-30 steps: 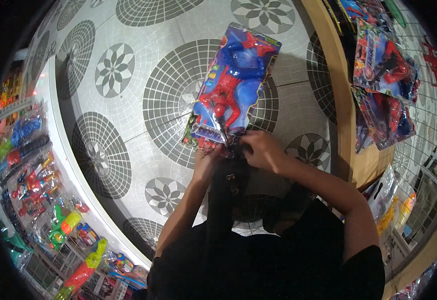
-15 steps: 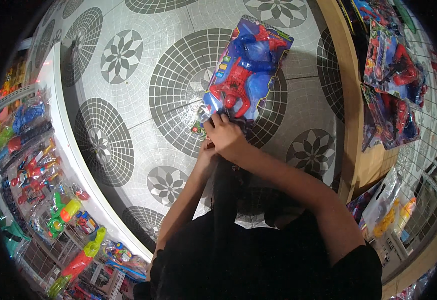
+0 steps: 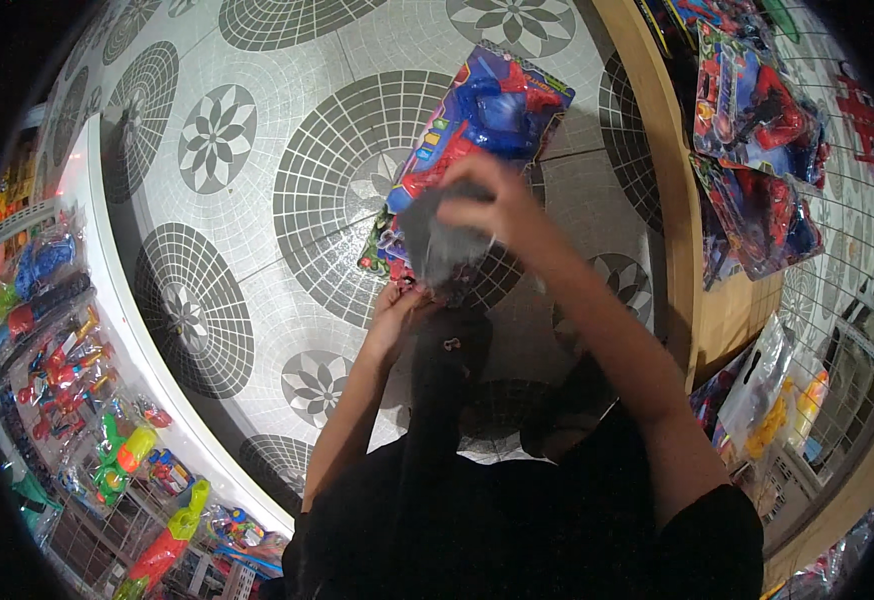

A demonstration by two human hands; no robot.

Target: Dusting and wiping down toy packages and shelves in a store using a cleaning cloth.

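Note:
A blister-packed toy figure (image 3: 505,112) in red and blue, on a colourful printed card, is in front of me, its near end toward my body. My left hand (image 3: 397,312) pinches the card's near edge. Over the lower part of the pack, my right hand (image 3: 497,205) has its fingers bent round a dark grey cloth (image 3: 439,245), both smeared by motion. The cloth and hand hide the figure's upper body and part of the card's near end.
To the left, behind a white shelf edge (image 3: 107,215), hang several bagged toys, among them a green and orange toy gun (image 3: 122,455). On the right, more red figure packs (image 3: 762,100) hang on a wire rack beside a wooden edge (image 3: 647,110). Patterned tiles (image 3: 217,140) cover the floor.
My right hand has moved up and right from the pack's near end, and the grey cloth now shows in it. My left hand has shifted slightly left; the whole view has shifted a little.

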